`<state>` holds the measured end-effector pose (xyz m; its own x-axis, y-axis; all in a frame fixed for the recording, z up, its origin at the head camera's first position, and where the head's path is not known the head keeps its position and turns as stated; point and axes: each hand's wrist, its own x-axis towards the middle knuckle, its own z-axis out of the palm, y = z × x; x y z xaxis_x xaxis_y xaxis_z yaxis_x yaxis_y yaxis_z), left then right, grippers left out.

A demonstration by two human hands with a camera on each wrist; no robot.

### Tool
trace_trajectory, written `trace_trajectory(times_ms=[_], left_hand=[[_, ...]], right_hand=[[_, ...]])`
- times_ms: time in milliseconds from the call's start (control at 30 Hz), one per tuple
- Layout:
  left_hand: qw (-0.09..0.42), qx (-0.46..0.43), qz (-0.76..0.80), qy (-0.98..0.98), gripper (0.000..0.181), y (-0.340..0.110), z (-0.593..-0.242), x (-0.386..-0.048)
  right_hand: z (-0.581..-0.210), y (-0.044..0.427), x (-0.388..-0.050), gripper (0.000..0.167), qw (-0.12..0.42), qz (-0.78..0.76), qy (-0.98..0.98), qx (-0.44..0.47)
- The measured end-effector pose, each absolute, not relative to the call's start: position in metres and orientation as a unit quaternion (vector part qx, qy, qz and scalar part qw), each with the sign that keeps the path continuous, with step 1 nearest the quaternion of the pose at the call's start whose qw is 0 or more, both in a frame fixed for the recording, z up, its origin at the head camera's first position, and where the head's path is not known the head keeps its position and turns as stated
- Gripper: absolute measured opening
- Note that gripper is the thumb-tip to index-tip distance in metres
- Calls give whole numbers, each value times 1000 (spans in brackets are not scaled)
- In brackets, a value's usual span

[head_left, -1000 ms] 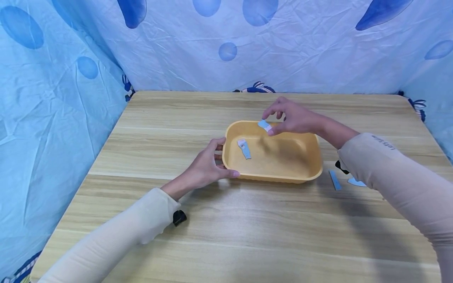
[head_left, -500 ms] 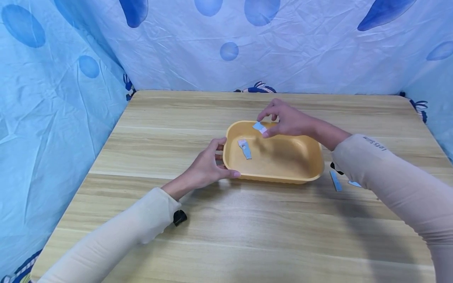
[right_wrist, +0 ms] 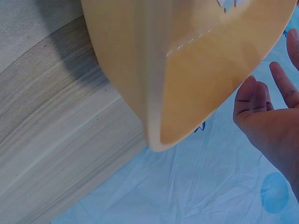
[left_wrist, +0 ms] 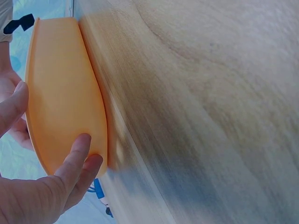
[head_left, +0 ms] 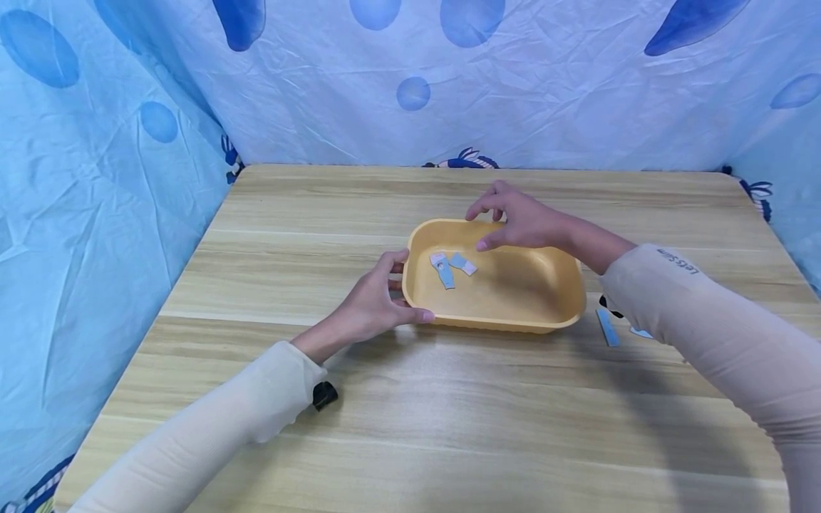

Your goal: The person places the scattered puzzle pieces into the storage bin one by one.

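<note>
Tabletop (head_left: 423, 413), right hand (head_left: 522, 219) over bin (head_left: 507, 324)

Left fingers (head_left: 393, 260) gripping yellow tray (head_left: 500, 322), 2 pieces (head_left: 445, 275) inside, right fingers (head_left: 482, 204) above

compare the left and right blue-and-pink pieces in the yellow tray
In the head view, the left piece is longer, the right piece shorter. The left piece's pink end is at its top, the right piece's at its lower right. The left piece shows a small mark; none is discernible on the right piece. Both lie inside the yellow tray.
</note>
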<state>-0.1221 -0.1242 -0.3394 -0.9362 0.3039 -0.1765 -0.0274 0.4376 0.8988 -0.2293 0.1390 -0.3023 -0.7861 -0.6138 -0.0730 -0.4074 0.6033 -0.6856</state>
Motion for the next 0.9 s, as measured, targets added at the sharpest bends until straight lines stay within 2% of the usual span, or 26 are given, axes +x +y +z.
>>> trace_trajectory(times_ms=[900], left_hand=[[157, 81, 525, 832, 107, -124, -339, -122]], right_hand=[[-293, 166, -227, 44, 144, -335, 889, -275]])
